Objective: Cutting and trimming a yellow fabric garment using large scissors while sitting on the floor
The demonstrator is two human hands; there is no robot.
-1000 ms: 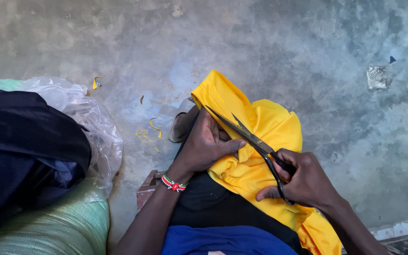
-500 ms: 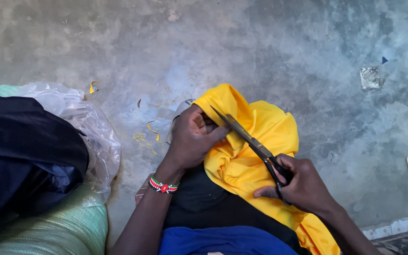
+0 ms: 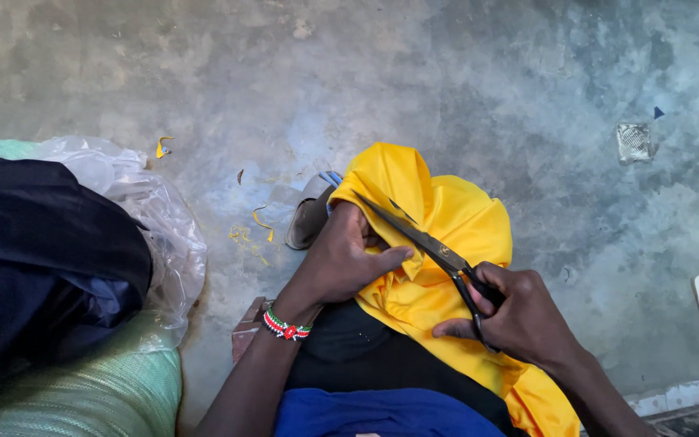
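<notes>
A single head-worn camera looks steeply down, close over the lap, where both hands work a bright yellow fabric [image 3: 438, 243]. The grey concrete floor [image 3: 487, 89] fills the upper frame; its far reach seems slightly hazy.

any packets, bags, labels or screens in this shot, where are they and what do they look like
Small wrapper: on the concrete floor, upper right; squarish, crumpled, clear-silvery.
Clear plastic bag: at left, beside the dark cloth; crinkled, see-through.
Green woven sack: lower left, under the dark cloth; pale green, bulging.
No labels, signs or screens show.
</notes>
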